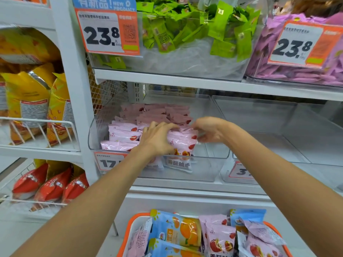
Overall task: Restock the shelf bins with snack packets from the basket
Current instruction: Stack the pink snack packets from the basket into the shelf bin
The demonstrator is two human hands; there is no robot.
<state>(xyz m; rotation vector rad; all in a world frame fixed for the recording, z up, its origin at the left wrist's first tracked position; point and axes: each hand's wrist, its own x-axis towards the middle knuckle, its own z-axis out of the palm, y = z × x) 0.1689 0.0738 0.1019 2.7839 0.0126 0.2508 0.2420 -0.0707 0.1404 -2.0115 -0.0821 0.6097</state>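
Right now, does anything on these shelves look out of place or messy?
Mostly tidy. The pink packets in the clear bin lie in rows, but those under the left hand and right hand stand upright against the front wall. The neighbouring bin looks empty.

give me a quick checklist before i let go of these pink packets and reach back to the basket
1. Pink packets inside the clear bin, not over its rim: ok.
2. Packets upright and steady: cannot tell, both hands cover them.
3. Left hand grip free to release: cannot tell, it rests on the stack.
4. Right hand grip free: not ok, it pinches a packet edge.
5. Space left in the bin: ok, its right side is bare.
6. Basket has more pink packets: ok.
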